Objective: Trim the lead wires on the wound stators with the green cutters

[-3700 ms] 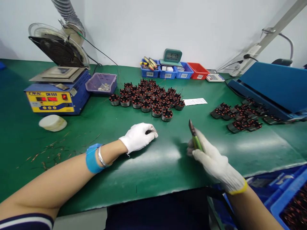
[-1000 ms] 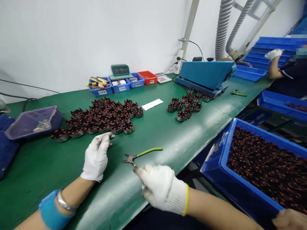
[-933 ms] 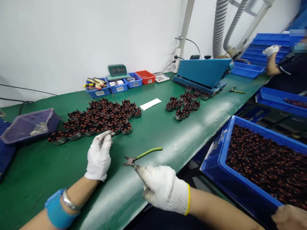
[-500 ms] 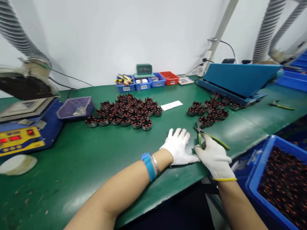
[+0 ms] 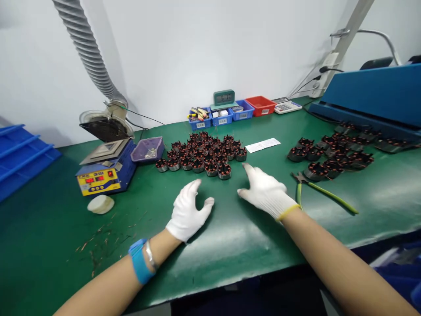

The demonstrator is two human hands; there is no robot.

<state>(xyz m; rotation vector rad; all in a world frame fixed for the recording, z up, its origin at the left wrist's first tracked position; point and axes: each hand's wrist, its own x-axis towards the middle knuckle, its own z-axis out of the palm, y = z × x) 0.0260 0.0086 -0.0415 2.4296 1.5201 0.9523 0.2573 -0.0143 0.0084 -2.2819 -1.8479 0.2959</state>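
Both my hands wear white gloves and hover over the green table [image 5: 230,237]. My left hand [image 5: 190,211] is open, fingers apart, holding nothing. My right hand [image 5: 265,192] is open too, fingers stretched toward a cluster of several wound copper stators [image 5: 205,152] just beyond it. Green-handled cutters [image 5: 315,189] lie on the table to the right of my right hand, apart from it. A blue wrist strap and a metal bangle sit on my left wrist.
A blue and yellow solder station [image 5: 105,169] with a fume hose stands at the left, a purple tray [image 5: 148,149] beside it. A second stator group [image 5: 329,158] lies right, before a blue cover [image 5: 371,96]. Small bins [image 5: 230,112], a clock and a calculator line the wall.
My right hand has let go of the cutters, which now lie on the table. Both hands have spread open and moved toward the middle stator cluster. The view swung back left.
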